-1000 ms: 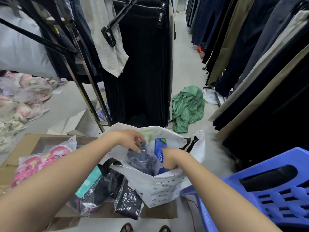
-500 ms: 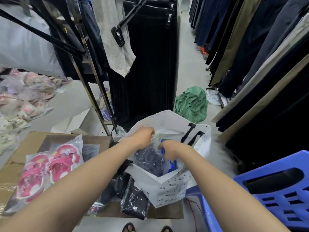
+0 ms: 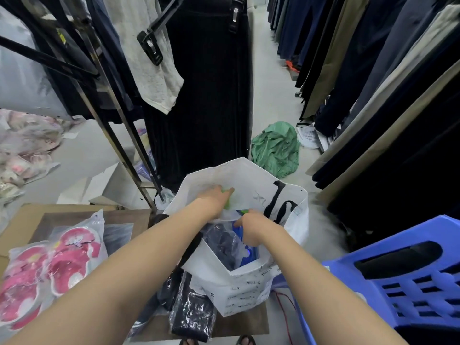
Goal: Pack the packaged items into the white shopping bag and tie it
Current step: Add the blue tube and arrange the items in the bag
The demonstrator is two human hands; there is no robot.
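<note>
The white shopping bag (image 3: 249,290) with black handles stands open on the cardboard in front of me. Both of my hands are inside its mouth. My left hand (image 3: 214,199) presses on a green packaged item (image 3: 227,202) near the bag's far wall. My right hand (image 3: 251,226) grips the clear plastic of a dark navy packaged garment (image 3: 221,242), with a blue packaged item (image 3: 249,253) beside it. On the cardboard to the left lies a packet of pink sandals (image 3: 49,270). A dark wrapped garment (image 3: 191,312) lies in front of the bag.
A blue plastic stool (image 3: 403,285) stands close on my right. Racks of hanging clothes line both sides, with a metal rack leg (image 3: 124,155) to the left of the bag. A green garment (image 3: 276,148) lies on the floor beyond the bag. Cardboard (image 3: 29,217) covers the low surface.
The bag's far wall has risen and the mouth has opened wider. My left hand moved farther in onto the green item; my right hand stayed on the navy package.
</note>
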